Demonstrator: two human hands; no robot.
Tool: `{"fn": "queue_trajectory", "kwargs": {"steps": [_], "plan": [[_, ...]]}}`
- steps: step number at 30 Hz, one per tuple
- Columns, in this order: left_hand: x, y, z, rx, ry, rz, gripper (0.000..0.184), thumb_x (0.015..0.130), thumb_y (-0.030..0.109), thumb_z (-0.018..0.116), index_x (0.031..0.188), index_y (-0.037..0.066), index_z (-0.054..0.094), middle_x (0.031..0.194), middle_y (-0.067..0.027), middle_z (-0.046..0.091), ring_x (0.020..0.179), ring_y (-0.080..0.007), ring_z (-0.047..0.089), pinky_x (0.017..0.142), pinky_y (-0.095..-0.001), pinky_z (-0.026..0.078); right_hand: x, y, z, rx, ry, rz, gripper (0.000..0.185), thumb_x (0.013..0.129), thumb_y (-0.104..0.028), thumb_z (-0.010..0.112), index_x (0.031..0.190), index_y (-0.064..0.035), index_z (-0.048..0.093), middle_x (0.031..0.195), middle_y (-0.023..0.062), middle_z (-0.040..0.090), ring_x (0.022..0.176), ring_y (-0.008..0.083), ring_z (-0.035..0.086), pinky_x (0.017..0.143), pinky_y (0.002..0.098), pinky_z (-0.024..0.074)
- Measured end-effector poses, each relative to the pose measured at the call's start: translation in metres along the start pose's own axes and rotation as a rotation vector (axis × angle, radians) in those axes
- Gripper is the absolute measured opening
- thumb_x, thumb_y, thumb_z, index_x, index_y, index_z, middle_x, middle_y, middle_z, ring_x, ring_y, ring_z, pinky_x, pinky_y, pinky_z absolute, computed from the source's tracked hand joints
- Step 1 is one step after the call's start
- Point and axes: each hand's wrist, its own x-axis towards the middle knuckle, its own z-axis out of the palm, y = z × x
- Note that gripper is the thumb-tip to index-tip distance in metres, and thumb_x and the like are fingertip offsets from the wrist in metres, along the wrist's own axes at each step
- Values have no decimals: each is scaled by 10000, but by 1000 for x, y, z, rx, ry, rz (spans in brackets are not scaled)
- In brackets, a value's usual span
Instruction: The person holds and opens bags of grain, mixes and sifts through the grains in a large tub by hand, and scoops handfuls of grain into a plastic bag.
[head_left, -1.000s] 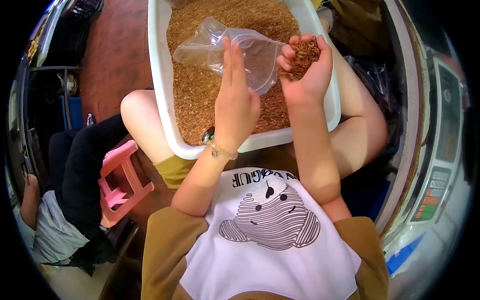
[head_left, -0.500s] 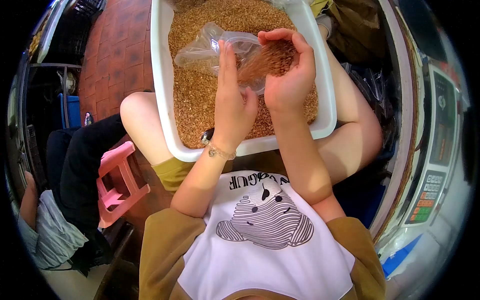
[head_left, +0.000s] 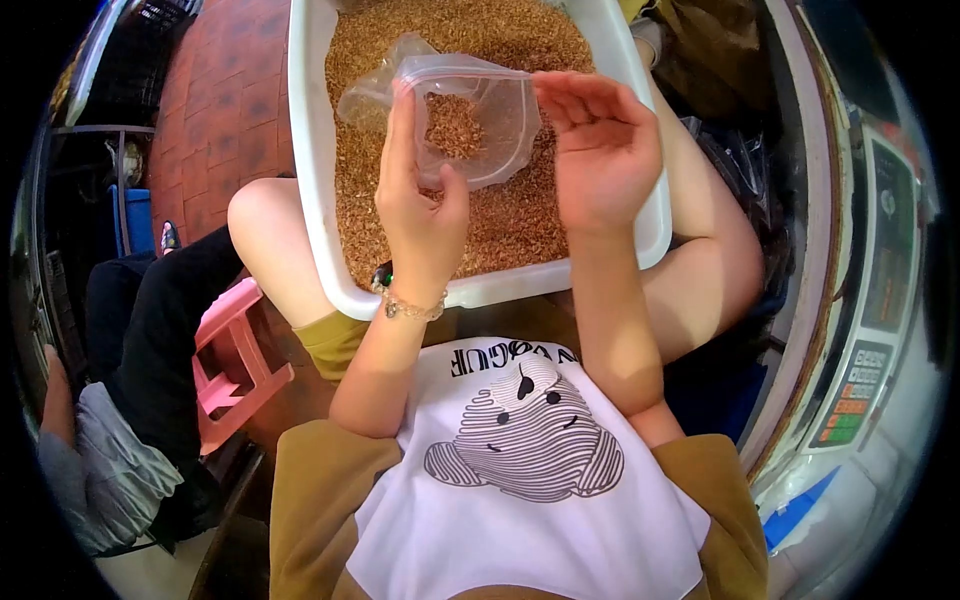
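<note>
A clear plastic bag (head_left: 497, 160) is spread above the brown grains (head_left: 360, 205) in a white tub (head_left: 312, 190), with grains visible inside it. My left hand (head_left: 422, 205) holds the bag's left edge, its fingers straight and pressed together, the thumb apart from them near the bag's lower rim. At the bag's right edge, my right hand (head_left: 605, 155) is half curled with its palm showing; no grains are seen in it. Its fingertips are at the upper right corner of the bag's mouth.
The tub rests between my bent legs. To the left are a pink stool (head_left: 240, 365), another person's dark-clothed legs (head_left: 160, 340) and a blue container (head_left: 133, 220). On the right stands a device with a keypad (head_left: 850, 390), near black plastic (head_left: 740, 165).
The grains that my right hand held are out of it, and its fingers have opened. My left hand has shifted left, and the bag's mouth is spread wider.
</note>
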Motion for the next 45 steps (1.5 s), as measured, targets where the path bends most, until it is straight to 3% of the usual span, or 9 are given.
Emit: {"fn": "queue_trajectory", "kwargs": {"steps": [5,13,18,20,21,25,32,39,45], "plan": [[-11,8,-14,64,33,-44,751,768,-180,480,1482,6,342,1547,-170,339,1372,-282,426,786,-231,512,-3,-5,-51,-409,376,122,332,969,-185,436,1047,43,665,1065,174,695,1023,262,657,980,360,461],[-23,-10,-21,171,58,68,694,772,-136,478,1449,-10,394,1529,-196,364,1339,-299,471,886,-275,507,1,17,-110,-1005,-45,379,380,1006,-248,466,1209,18,646,1226,109,657,1181,204,574,1062,303,368],[-13,-7,-22,57,98,-20,721,769,-140,461,1470,6,375,1525,-192,372,1372,-308,427,983,-312,470,8,40,-112,-840,-26,704,437,983,-319,506,1268,-6,612,1397,155,527,1330,249,435,1107,369,303],[-7,-6,-23,22,90,-21,744,785,-147,437,1500,29,330,1553,-158,337,1399,-296,388,858,-240,499,14,45,-110,-759,96,868,486,972,-351,512,1319,-15,571,1487,175,428,1411,277,326,1139,427,246],[-4,0,-23,-15,95,-58,747,790,-148,431,1506,31,317,1560,-152,325,1401,-295,383,834,-225,498,15,46,-95,-785,299,892,369,956,-321,550,1186,-51,652,1197,115,636,1133,244,568,1029,375,401],[11,6,-24,-104,95,-89,758,811,-145,413,1529,40,255,1580,-151,274,1388,-280,400,781,-199,496,24,62,-97,-384,427,1029,324,904,-329,608,1077,-57,645,1138,132,651,1046,280,612,923,443,507],[39,-3,-32,-225,176,-121,755,818,-140,418,1530,30,234,1581,-153,257,1410,-292,354,856,-231,498,37,49,-72,44,470,790,278,942,-241,487,1047,-23,624,1031,159,674,939,309,652,870,472,539],[52,3,-6,42,82,-35,801,745,-160,418,1511,25,270,1575,-212,232,1457,-322,248,1164,-357,285,72,-4,-28,411,182,732,275,962,-193,400,988,7,586,943,157,662,846,277,647,772,397,560],[51,17,10,176,102,103,806,709,-172,421,1486,13,314,1547,-206,299,1420,-349,317,1164,-396,275,75,-25,41,289,169,535,213,959,-193,426,934,-23,552,938,120,627,871,269,608,804,424,526]]}}
